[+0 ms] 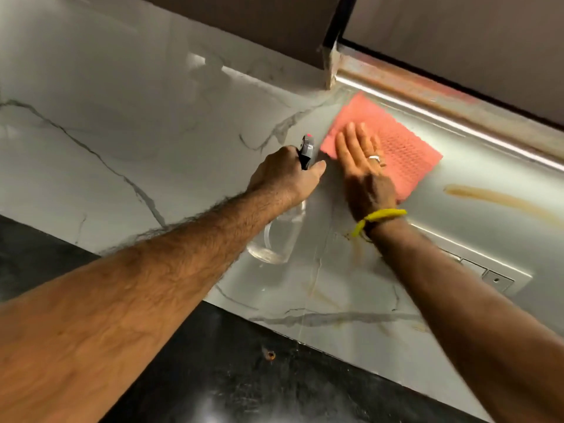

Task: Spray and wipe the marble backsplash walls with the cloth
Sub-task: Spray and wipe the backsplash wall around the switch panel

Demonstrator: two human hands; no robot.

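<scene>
The person is cleaning the marble backsplash wall (122,141) in the corner where two walls are meeting. The right hand (364,166) is lying flat with straight fingers (351,135), pressing a pink cloth (403,151) against the right-hand wall, high up and just under a bright light strip (457,125). The left hand (287,175) is curling its fingers around the neck of a clear spray bottle (280,236), with the grey nozzle (306,151) pointing up at the corner, just beside the cloth. The bottle's body is hanging below the hand and looking nearly empty, though that is hard to tell. The wiping is looking like it is only partly done. A long brown streak (500,203) is sitting on the wall to the right of the cloth, and more brown drips (357,254) are running down below the right wrist, near the black table (232,377). Those spots are waiting for a wipe. The left wall is looking mostly clean, with only its dark veins showing. A white switch plate (494,277) is sitting low on the right wall, so the spray should be staying away from it
</scene>
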